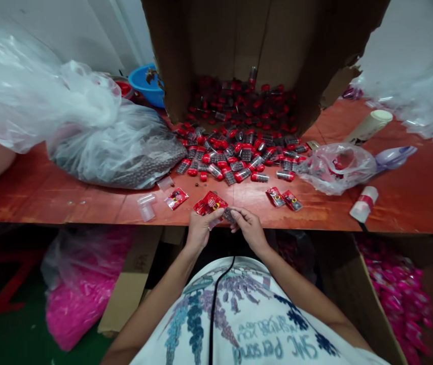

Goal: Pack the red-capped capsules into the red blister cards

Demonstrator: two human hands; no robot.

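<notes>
My left hand [200, 231] and my right hand [250, 228] meet at the table's front edge, both with fingers closed. Between their fingertips is a small clear pack of dark beads [228, 215]; its exact shape is partly covered by the fingers. Printed red packets [211, 202] lie just beyond my left fingertips, seeming to touch them. Left of these rests a single red packet [177, 198], beside clear empty tubes [147, 207]. Two more red packets [283, 198] lie to the right. Farther back is a heap of clear, red-capped tubes filled with dark beads [235, 154].
A torn cardboard box [231, 30] on its side spills tubes onto the red table [323, 210]. A big clear bag of dark beads [125, 152] sits left, near a blue basin [146, 83]. At right are a plastic bag [340, 170] and a white bottle [364, 203].
</notes>
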